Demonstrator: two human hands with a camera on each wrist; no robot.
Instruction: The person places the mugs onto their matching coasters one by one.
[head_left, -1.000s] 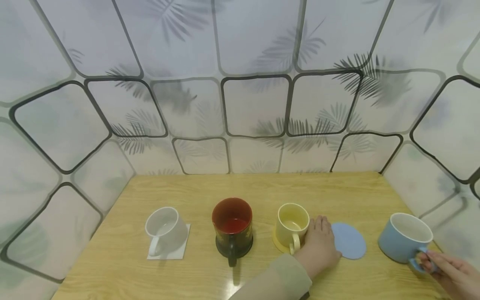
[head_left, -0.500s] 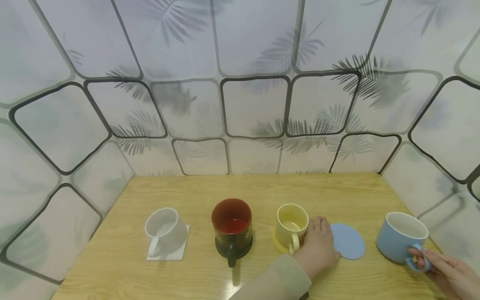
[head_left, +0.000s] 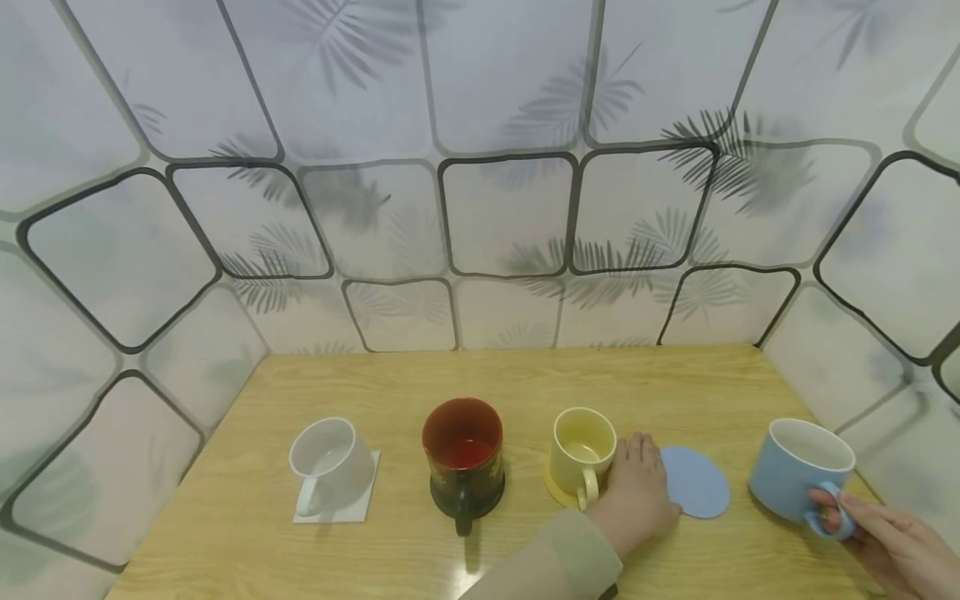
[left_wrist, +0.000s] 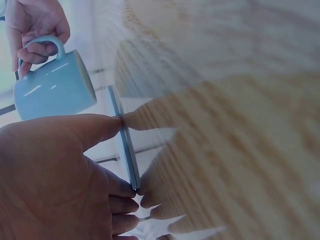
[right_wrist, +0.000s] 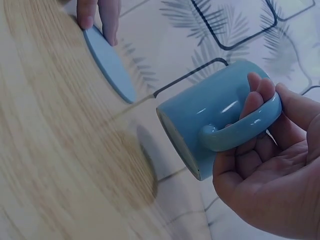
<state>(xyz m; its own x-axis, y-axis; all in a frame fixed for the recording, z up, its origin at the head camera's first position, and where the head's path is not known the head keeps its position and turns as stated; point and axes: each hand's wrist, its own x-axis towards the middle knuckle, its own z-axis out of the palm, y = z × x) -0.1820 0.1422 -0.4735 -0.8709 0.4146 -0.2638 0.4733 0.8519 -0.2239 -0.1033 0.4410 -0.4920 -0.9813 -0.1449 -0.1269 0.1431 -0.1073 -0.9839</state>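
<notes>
My right hand (head_left: 896,542) grips the handle of a light blue mug (head_left: 791,483) at the table's right side. In the right wrist view the mug's base (right_wrist: 180,142) hangs clear of the wood, with a shadow below it. My left hand (head_left: 637,496) lies on the table between a yellow mug and a round light blue coaster (head_left: 696,483). Its fingers are extended. In the left wrist view, the thumb and forefinger touch the near edge of the coaster (left_wrist: 126,142), which is flat on the table.
The yellow mug (head_left: 581,450) stands on a yellow coaster (head_left: 558,490), close to my left fingers. Further left are a dark mug with a red inside (head_left: 463,442) on a dark coaster and a white mug (head_left: 330,462) on a square white coaster (head_left: 360,504). Patterned walls (head_left: 510,217) enclose the table.
My right hand has moved slightly left with the blue mug and raised it a little. The left hand and the coaster stay where they were.
</notes>
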